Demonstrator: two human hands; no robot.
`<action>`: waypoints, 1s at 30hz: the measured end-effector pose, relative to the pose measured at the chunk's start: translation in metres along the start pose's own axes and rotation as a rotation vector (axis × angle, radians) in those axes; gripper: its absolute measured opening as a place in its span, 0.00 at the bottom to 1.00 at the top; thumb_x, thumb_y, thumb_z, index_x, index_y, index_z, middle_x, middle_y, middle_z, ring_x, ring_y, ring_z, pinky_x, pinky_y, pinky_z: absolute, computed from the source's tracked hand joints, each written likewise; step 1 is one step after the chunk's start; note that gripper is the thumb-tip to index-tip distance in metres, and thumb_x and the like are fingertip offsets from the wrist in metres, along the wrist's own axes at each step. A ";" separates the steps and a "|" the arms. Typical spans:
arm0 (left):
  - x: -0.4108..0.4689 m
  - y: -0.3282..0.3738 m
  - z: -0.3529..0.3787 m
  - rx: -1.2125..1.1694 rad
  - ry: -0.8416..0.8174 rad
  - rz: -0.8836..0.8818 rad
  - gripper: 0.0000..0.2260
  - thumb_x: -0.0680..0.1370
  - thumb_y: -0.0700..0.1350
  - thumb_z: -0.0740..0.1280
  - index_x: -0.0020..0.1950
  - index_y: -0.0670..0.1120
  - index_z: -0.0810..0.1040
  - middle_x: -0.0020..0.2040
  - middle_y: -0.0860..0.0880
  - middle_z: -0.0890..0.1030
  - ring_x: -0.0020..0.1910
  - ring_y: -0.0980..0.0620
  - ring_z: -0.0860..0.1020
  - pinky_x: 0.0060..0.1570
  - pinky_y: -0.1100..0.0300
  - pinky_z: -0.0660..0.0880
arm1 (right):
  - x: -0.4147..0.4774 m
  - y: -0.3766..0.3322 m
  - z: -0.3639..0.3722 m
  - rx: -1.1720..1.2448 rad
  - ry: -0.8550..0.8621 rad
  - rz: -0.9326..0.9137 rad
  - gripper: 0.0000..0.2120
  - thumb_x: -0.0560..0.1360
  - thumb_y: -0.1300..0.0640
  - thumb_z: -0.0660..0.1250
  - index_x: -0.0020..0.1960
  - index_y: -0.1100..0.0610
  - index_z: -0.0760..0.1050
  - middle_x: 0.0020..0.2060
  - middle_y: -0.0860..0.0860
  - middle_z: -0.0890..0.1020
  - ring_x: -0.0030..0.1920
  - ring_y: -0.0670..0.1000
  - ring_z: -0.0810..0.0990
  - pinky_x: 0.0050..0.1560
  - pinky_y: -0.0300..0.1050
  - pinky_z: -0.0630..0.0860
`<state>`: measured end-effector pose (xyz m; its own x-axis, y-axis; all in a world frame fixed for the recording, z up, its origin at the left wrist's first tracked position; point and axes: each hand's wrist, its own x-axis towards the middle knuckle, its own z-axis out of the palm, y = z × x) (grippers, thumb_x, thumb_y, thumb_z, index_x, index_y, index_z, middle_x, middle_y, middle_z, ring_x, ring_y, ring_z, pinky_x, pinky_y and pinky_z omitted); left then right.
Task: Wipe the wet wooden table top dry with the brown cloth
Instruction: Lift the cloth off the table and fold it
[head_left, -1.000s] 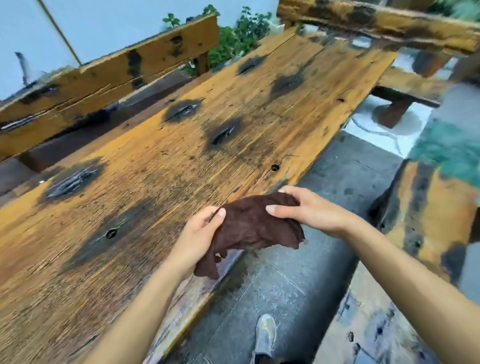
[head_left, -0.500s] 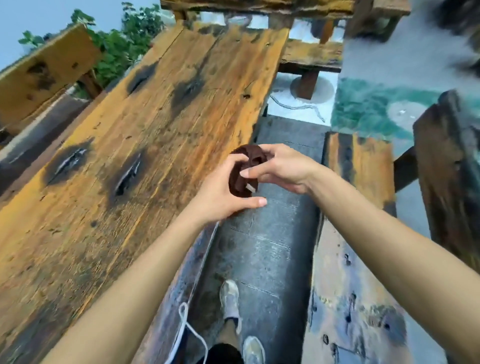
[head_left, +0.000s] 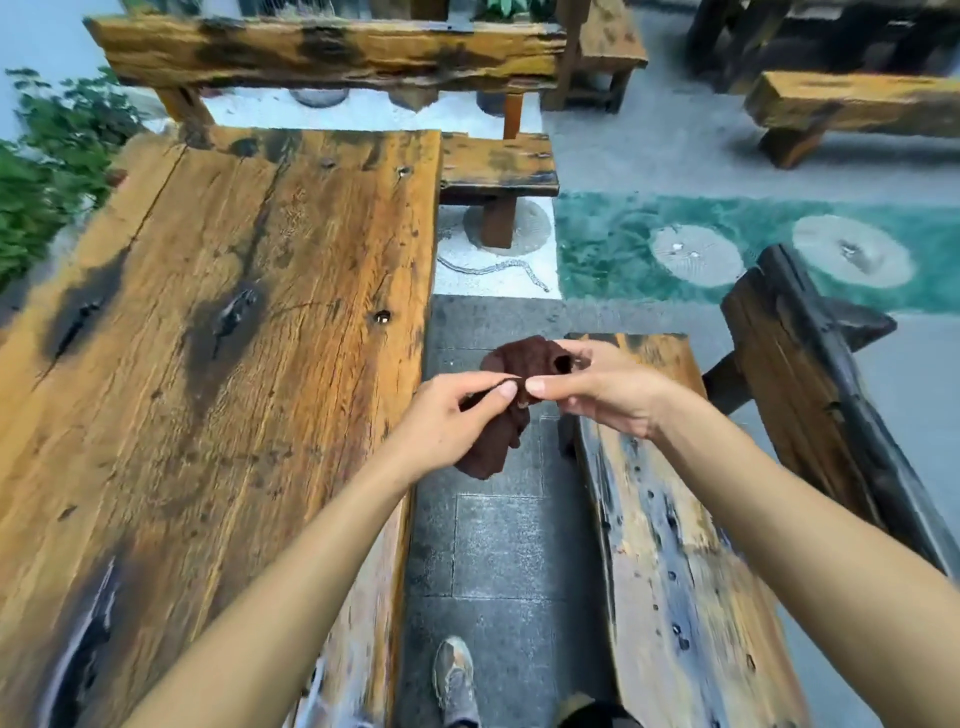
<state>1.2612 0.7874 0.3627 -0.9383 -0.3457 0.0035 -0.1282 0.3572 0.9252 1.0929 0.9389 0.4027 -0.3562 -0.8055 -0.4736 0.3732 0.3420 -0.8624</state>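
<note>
The brown cloth (head_left: 524, 364) hangs bunched in the air over the paved gap between table and bench. My left hand (head_left: 447, 426) pinches its near edge between thumb and forefinger, and part of the cloth droops below that hand. My right hand (head_left: 602, 389) grips the cloth's upper part with curled fingers. The wooden table top (head_left: 218, 338) fills the left half of the view, orange-brown with dark wet patches and a shiny wet streak near its front left corner. Both hands are off to the right of the table's edge, not touching it.
A wet wooden bench (head_left: 670, 519) runs along the right under my right arm. Another bench (head_left: 493, 161) and a backrest beam (head_left: 332, 52) stand at the table's far end. My shoes (head_left: 454, 675) are on grey pavers below. Green plants (head_left: 47, 171) are at left.
The view has swung right and down along the table. My hands moved off the table edge over the gap, and the cloth went from spread, to balled, to partly hanging down.
</note>
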 end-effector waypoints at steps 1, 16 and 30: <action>0.017 0.000 -0.004 -0.020 0.005 0.003 0.13 0.83 0.55 0.65 0.62 0.55 0.85 0.55 0.59 0.87 0.57 0.59 0.83 0.60 0.55 0.77 | 0.010 -0.009 -0.009 0.000 -0.015 0.001 0.23 0.62 0.63 0.82 0.57 0.60 0.85 0.52 0.56 0.86 0.49 0.50 0.83 0.49 0.39 0.80; 0.375 -0.008 -0.039 -0.352 0.137 -0.235 0.16 0.83 0.55 0.67 0.49 0.46 0.88 0.44 0.51 0.86 0.42 0.56 0.80 0.44 0.57 0.72 | 0.250 -0.181 -0.230 0.223 0.123 0.007 0.07 0.76 0.68 0.72 0.53 0.61 0.81 0.38 0.52 0.83 0.34 0.43 0.82 0.31 0.30 0.76; 0.712 -0.054 -0.117 -0.294 0.281 -0.274 0.15 0.85 0.50 0.66 0.43 0.48 0.86 0.35 0.58 0.83 0.33 0.63 0.77 0.36 0.68 0.71 | 0.511 -0.341 -0.367 -0.043 0.277 -0.096 0.08 0.78 0.56 0.74 0.53 0.60 0.82 0.49 0.62 0.86 0.48 0.56 0.83 0.48 0.42 0.84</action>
<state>0.6374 0.4207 0.3596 -0.7546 -0.6279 -0.1905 -0.2246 -0.0257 0.9741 0.4688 0.5881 0.3893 -0.6108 -0.6741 -0.4154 0.2923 0.2956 -0.9095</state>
